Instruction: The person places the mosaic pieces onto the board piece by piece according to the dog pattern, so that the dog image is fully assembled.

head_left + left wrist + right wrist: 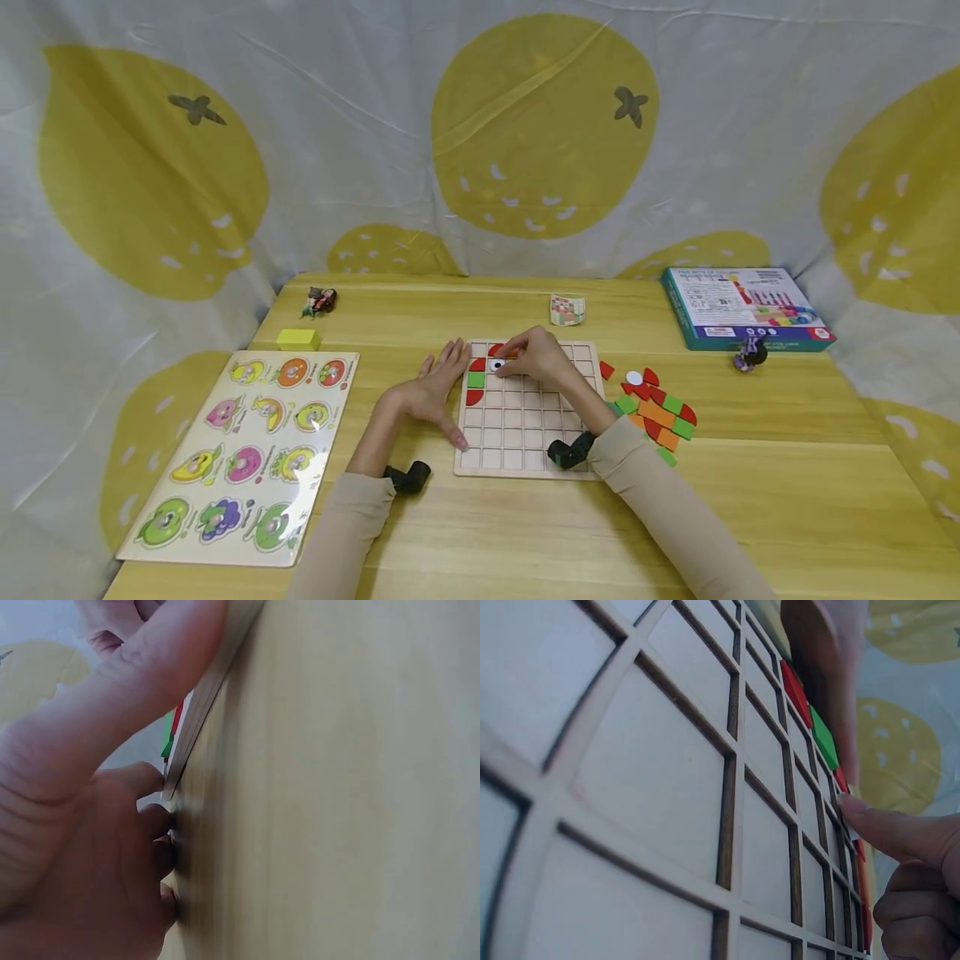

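The pale wooden grid board (522, 450) lies on the table with several tiles along its far left corner. Among them are a green square tile (476, 380) and red rounded tiles (475, 397) in the left column. My left hand (427, 393) is spread along the board's left side, thumb by the near corner and fingers at the far part of the edge. With thumb and index finger, my right hand (542, 360) pinches a white eye tile (496, 365) at a cell near the far left corner. In the right wrist view, the thumb (877, 825) reaches down at these tiles.
Loose red, orange and green tiles (656, 414) lie right of the board, with a white round tile (633, 377). A small picture card (567, 310) lies behind it. A fruit puzzle board (307, 483), yellow block (298, 339), figurines (320, 301) and box (742, 308) stand around.
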Available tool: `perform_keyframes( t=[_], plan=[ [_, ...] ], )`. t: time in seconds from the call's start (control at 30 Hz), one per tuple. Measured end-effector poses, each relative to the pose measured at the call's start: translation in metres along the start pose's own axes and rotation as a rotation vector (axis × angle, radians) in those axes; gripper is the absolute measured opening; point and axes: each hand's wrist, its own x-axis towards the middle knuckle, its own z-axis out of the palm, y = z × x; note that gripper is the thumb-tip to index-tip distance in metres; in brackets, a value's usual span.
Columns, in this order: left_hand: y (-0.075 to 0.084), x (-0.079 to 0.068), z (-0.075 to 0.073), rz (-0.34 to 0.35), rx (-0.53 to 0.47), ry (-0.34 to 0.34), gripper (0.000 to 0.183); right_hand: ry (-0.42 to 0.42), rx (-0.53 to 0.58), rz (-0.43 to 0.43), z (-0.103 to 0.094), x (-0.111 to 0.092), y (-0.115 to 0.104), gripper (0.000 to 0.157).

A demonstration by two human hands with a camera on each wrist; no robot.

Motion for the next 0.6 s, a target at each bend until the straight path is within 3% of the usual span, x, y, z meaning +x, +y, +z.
perform_keyframes(
  t=[0.2,0.6],
  plan=[
    [0.0022,0.0011,0.0003,-0.042,0.081,0.013,0.151,-0.02,0.003,-0.016,-0.0012,0.0007,0.001,0.021],
    [0.0036,0.0062,-0.0004,-0.035,0.097,0.032,0.153,-0.051,0.063,-0.018,-0.0021,0.005,0.005,0.021]
  ],
)
